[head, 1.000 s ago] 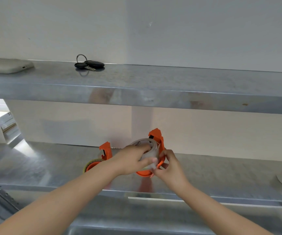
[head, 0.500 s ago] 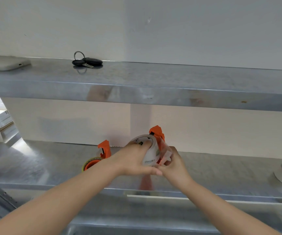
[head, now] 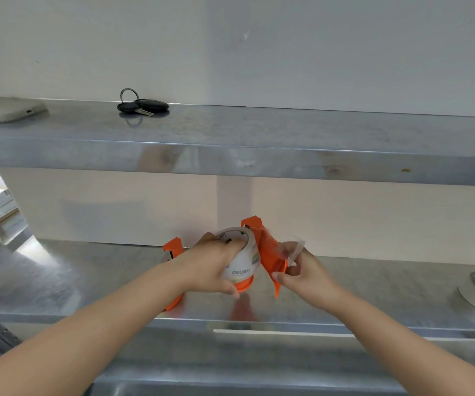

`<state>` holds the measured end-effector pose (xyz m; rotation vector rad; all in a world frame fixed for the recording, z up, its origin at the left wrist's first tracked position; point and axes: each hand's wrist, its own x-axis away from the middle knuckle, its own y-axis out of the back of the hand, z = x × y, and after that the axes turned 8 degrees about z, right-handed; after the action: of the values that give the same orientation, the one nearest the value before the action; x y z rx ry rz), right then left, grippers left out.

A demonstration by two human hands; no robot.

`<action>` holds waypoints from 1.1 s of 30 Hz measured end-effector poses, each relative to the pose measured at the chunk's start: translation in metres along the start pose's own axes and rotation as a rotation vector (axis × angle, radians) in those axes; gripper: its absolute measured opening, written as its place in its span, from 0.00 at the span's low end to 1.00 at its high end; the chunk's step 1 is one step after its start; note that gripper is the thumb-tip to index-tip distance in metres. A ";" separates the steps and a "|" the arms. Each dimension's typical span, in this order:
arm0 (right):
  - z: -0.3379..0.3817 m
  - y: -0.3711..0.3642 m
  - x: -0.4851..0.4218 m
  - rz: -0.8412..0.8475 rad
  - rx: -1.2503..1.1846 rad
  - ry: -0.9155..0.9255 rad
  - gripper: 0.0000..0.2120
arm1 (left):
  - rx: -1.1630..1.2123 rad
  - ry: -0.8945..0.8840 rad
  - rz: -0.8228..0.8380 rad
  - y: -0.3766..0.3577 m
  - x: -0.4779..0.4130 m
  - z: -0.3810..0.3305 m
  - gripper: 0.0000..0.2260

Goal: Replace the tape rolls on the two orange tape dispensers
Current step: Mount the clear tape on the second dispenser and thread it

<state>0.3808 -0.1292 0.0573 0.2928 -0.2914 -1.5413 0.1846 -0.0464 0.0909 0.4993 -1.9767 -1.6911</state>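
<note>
Over the lower metal shelf (head: 59, 275), a left hand (head: 216, 267) grips a clear tape roll (head: 242, 255) seated in an orange tape dispenser (head: 267, 252), the right hand (head: 302, 274) pinches its loose tape end (head: 295, 245), and a second orange dispenser (head: 173, 248) stands just left.

Upper shelf (head: 259, 130): black keys on a ring (head: 142, 104) left of centre, white flat device (head: 4, 111) far left. White wall (head: 316, 52) behind.

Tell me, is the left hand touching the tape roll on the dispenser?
Touching. The head view shows the left hand wrapped over the tape roll, fingers pressed on its side.
</note>
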 end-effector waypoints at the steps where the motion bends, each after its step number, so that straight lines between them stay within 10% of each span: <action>1: 0.000 0.000 0.001 -0.016 -0.019 0.002 0.15 | -0.009 0.004 -0.005 0.002 0.000 0.001 0.34; 14: -0.002 -0.014 0.004 -0.277 -0.143 0.057 0.14 | -0.356 0.051 -0.233 -0.020 0.004 -0.018 0.34; 23: -0.009 -0.033 0.012 -0.344 -0.323 0.024 0.18 | 1.480 0.669 -0.479 -0.014 0.009 -0.028 0.39; 26: -0.013 -0.040 0.011 -0.375 -0.402 -0.014 0.17 | 1.933 0.543 -0.119 -0.011 0.016 -0.024 0.18; 33: 0.002 -0.056 0.012 -0.230 -0.803 -0.008 0.10 | 2.316 0.252 0.069 -0.023 0.019 -0.026 0.28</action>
<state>0.3283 -0.1420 0.0389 -0.3236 0.3747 -1.7570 0.1834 -0.0815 0.0734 1.0452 -2.5828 1.3706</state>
